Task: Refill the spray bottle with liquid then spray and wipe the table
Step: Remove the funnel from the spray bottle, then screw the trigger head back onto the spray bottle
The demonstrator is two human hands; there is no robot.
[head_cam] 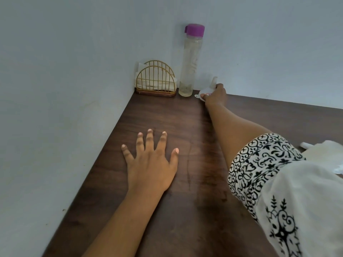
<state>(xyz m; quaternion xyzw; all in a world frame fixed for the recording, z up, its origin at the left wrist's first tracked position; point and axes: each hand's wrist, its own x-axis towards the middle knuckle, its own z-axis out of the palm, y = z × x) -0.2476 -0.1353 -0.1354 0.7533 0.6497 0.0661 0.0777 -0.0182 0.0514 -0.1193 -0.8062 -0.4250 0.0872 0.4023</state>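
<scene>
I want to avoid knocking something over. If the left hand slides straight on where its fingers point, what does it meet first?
The left hand would probably meet the gold napkin holder in the corner first; the table before it looks free.

Just right of the bottle (191, 60), the right hand (216, 95) covers most of a white funnel (205, 91) (its red label is too small to read). Far right of the bottle, pale things (323, 151) are cut off by the picture's edge and partly hidden by a sleeve (278, 173).
</scene>
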